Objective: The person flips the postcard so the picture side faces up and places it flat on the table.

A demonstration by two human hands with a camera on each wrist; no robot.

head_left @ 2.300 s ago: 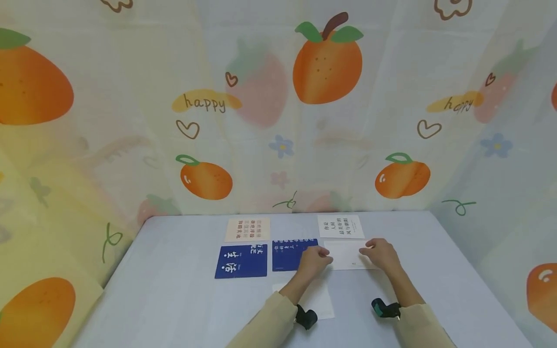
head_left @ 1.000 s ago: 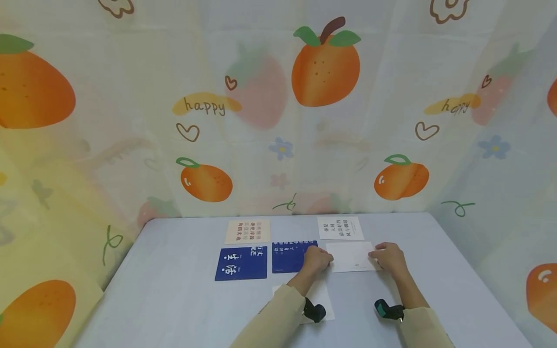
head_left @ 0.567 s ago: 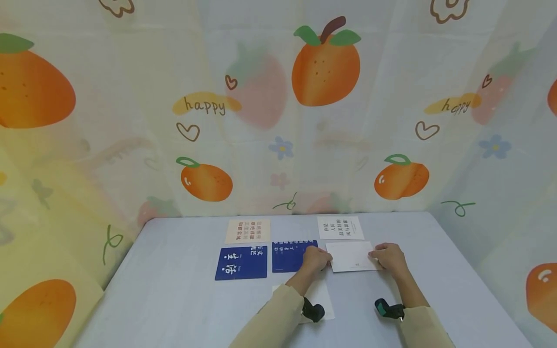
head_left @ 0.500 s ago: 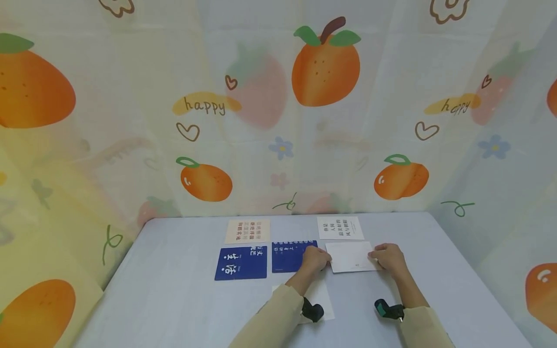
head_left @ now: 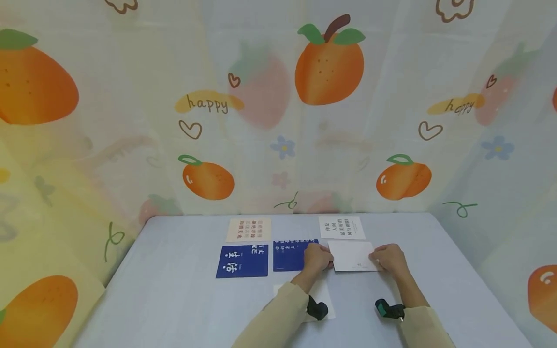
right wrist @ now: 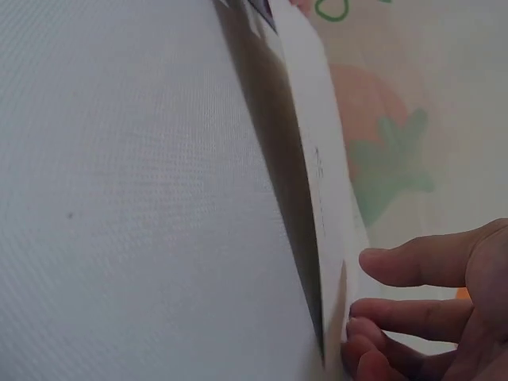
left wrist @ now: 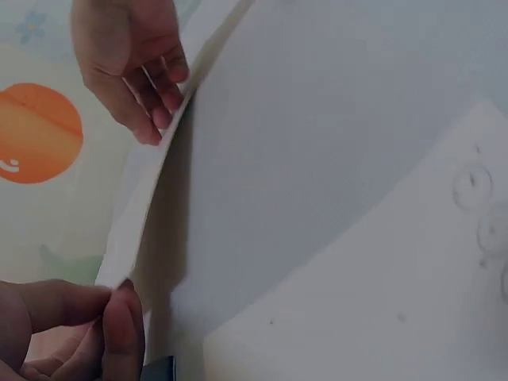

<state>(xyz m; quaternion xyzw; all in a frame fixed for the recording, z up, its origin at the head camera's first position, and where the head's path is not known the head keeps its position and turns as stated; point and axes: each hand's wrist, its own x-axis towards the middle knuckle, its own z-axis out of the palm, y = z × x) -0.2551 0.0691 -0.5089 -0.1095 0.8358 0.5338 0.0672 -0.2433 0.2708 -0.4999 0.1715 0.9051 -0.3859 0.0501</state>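
Observation:
A white postcard (head_left: 353, 254) with a tiny printed mark lies among other cards, its near edge raised from the table over a dark shadow. At its near left corner my left hand (head_left: 316, 258) pinches it between thumb and finger; the left wrist view shows these digits (left wrist: 121, 313) closely. My right hand (head_left: 388, 256) is at the card's right end. In the right wrist view its fingers (right wrist: 421, 317) are spread and fairly straight, the tips touching or nearly touching the card. A blue card (head_left: 287, 257) with white writing lies partly under my left hand.
Another blue card (head_left: 245, 268) and a cream card (head_left: 237, 229) with reddish writing lie to the left. Behind the postcard sits a white card (head_left: 353, 232) with black writing. Another pale card (head_left: 324, 292) lies partly under my left forearm. A fruit-patterned curtain (head_left: 256, 169) borders the white table (head_left: 174, 299).
Since the earliest frame, the postcard has shifted slightly right and its near edge has lifted. My right hand has moved a little right; my left hand has stayed at the left corner.

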